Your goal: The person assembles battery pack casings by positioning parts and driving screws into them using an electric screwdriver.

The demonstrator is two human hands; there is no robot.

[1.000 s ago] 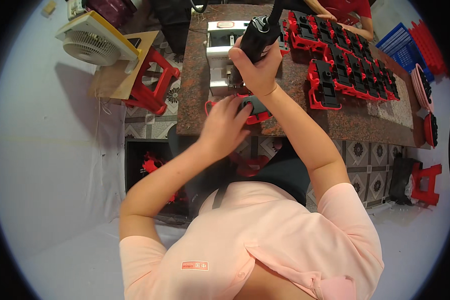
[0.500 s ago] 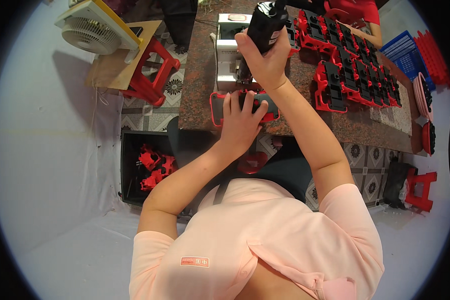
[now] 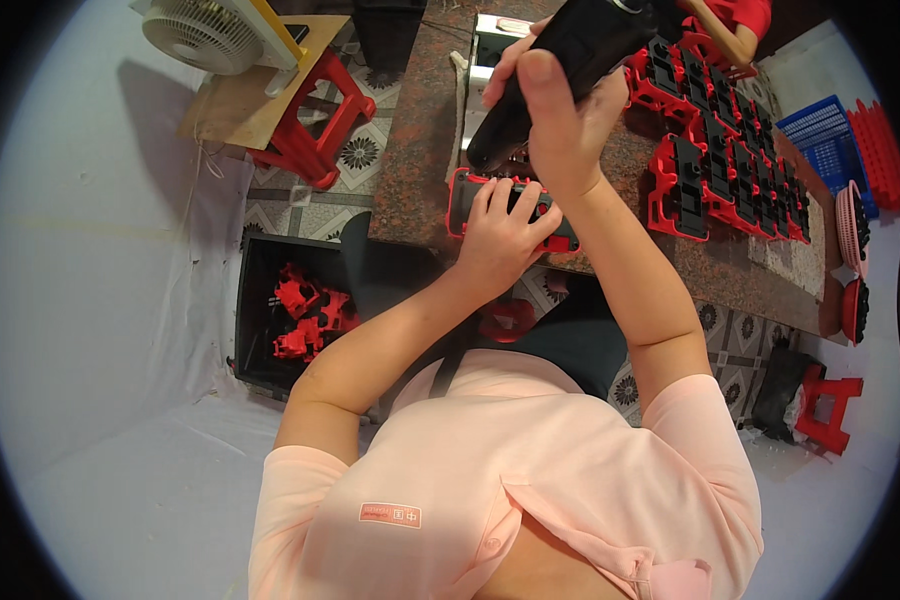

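Observation:
My right hand (image 3: 573, 130) is wrapped round a thick black electric screwdriver (image 3: 595, 40), held tilted above the table. Its rounded lower-left end hangs near the far edge of a red-and-black plastic part (image 3: 460, 207); the bit cannot be made out. That part lies flat at the table's near edge. Over it rests my left hand (image 3: 505, 232), fingers bent and somewhat apart, holding it against the table. The hand covers much of the part's middle.
A white box-shaped device (image 3: 485, 72) stands behind the part. Rows of similar red-and-black parts (image 3: 682, 190) fill the table's right side. A black bin (image 3: 255, 330) holds red pieces at lower left. At the far right, beyond a blue basket (image 3: 825, 140), are red racks. A co-worker's arm (image 3: 725, 35) shows at the top.
My right hand has turned the screwdriver from nearly upright to a slant, its lower end swinging leftward. My left hand stays on the part. The whole view has shifted slightly.

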